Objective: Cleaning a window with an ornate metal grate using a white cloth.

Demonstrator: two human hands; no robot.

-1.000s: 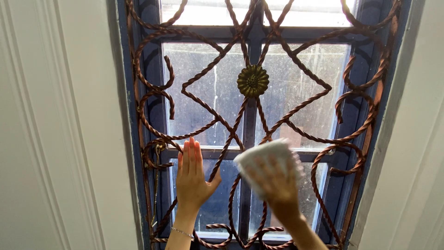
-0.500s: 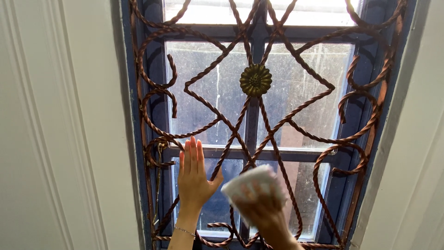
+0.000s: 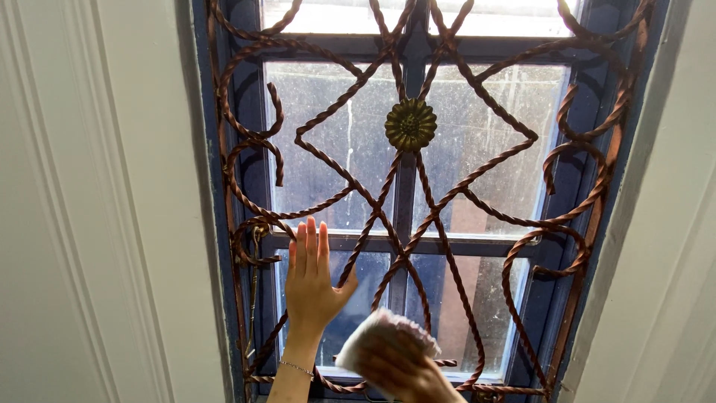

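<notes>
Against dusty window glass (image 3: 350, 149) — twisted grille (image 3: 477, 179).

You see a rust-brown twisted star-pattern grille (image 3: 350, 175), its brass-coloured rosette (image 3: 409, 125), dark blue frame (image 3: 403, 246), white cloth (image 3: 384, 336).

The left hand (image 3: 310, 287) lies flat, fingers straight up, against the rust-brown twisted-iron window grille (image 3: 358, 183) with its brass rosette (image 3: 409, 125) — while the right hand (image 3: 399, 367) presses a crumpled white cloth (image 3: 380, 333) low on the dusty glass pane (image 3: 328, 149).
</notes>
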